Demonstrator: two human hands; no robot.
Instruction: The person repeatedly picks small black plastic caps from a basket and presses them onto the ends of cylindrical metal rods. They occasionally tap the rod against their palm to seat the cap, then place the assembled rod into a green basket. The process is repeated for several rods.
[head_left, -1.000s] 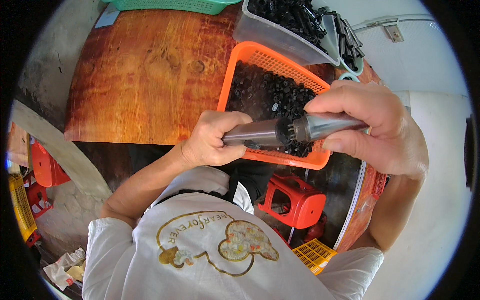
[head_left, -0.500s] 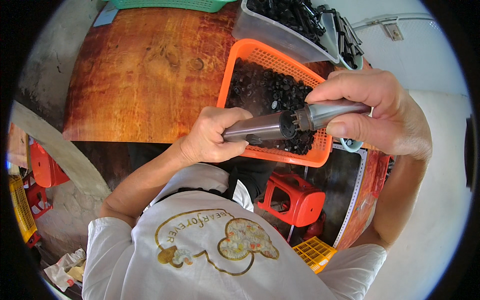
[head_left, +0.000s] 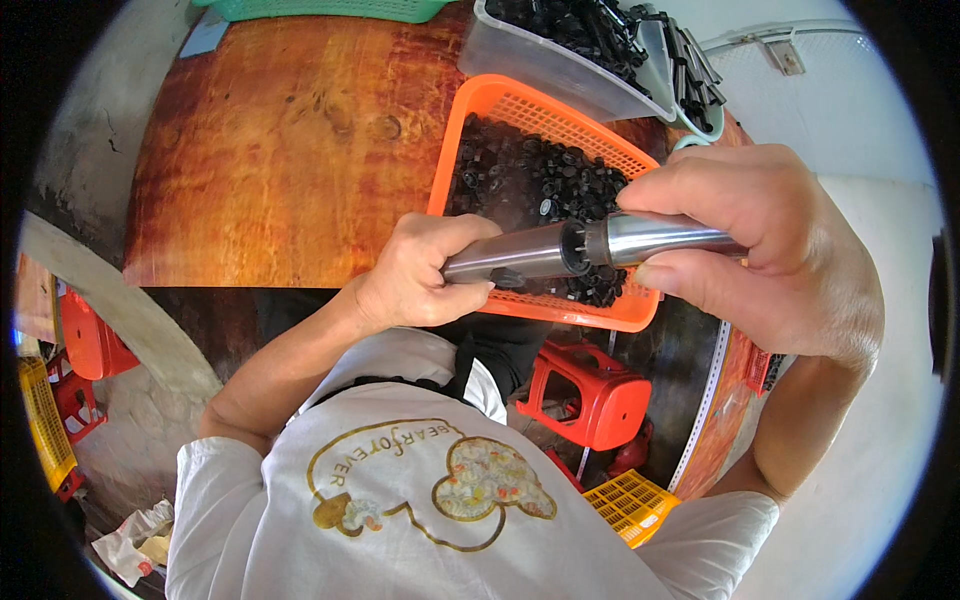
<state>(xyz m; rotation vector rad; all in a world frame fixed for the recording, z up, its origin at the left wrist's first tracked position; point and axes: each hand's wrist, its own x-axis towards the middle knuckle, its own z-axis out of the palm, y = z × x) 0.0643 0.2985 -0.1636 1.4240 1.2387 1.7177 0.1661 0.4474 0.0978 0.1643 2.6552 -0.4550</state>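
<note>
Both hands had drifted slightly right over the orange basket (head_left: 470, 120); left hand (head_left: 420, 275) gripped the dark tube (head_left: 515, 258), right hand (head_left: 760, 250) clamped the shiny tube (head_left: 650, 238).

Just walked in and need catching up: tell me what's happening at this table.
A person holds two grey metal cylinders end to end above an orange basket of small black parts. The left hand wraps the darker cylinder; the right hand pinches the shinier one. A small black part sits at the joint between them. The basket rests on a wooden table.
</note>
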